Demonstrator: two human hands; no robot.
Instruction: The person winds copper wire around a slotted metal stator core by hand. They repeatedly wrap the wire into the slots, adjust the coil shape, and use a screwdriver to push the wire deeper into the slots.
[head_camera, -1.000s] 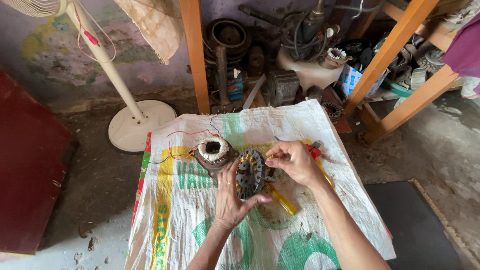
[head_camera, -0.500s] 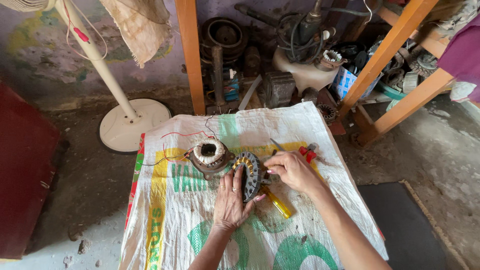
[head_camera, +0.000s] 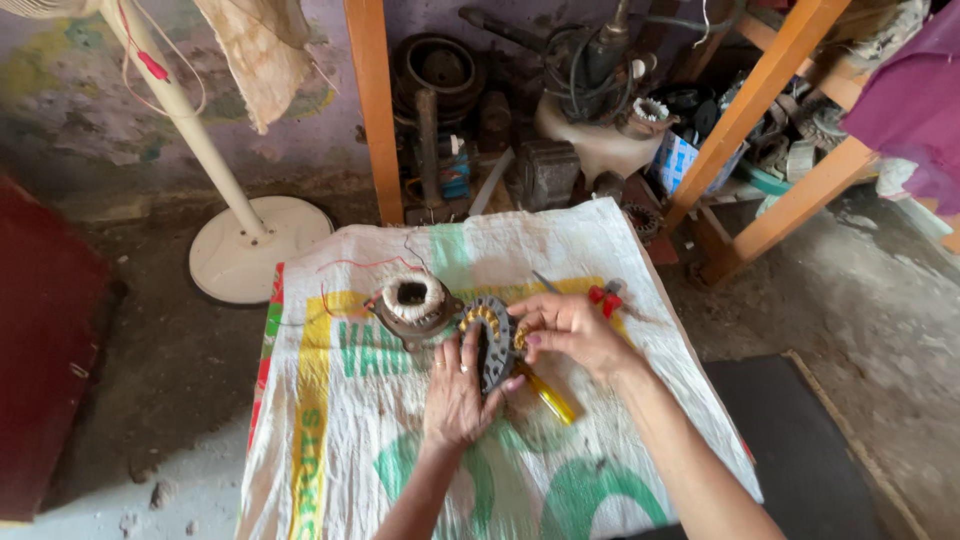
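Observation:
Both my hands hold a dark round motor stator (head_camera: 493, 338) with copper-coloured windings, upright above a woven sack (head_camera: 380, 440) spread on the floor. My left hand (head_camera: 457, 395) supports it from below and behind. My right hand (head_camera: 566, 330) grips its right edge with fingers on the windings. Just left of it lies a second motor part with white winding (head_camera: 413, 303) and thin red wires. A yellow-handled screwdriver (head_camera: 548, 396) lies under my right hand, and a red-handled tool (head_camera: 605, 295) sits beyond it.
A white fan stand with a round base (head_camera: 255, 245) is at the upper left. Orange wooden legs (head_camera: 372, 110) and a slanted frame (head_camera: 770, 110) border a pile of motor parts and cables (head_camera: 560, 90) against the wall. A dark mat (head_camera: 810, 450) lies at right.
The view has shifted slightly, with everything sitting a little lower in frame. My hands keep the stator between them with small finger movements on the windings.

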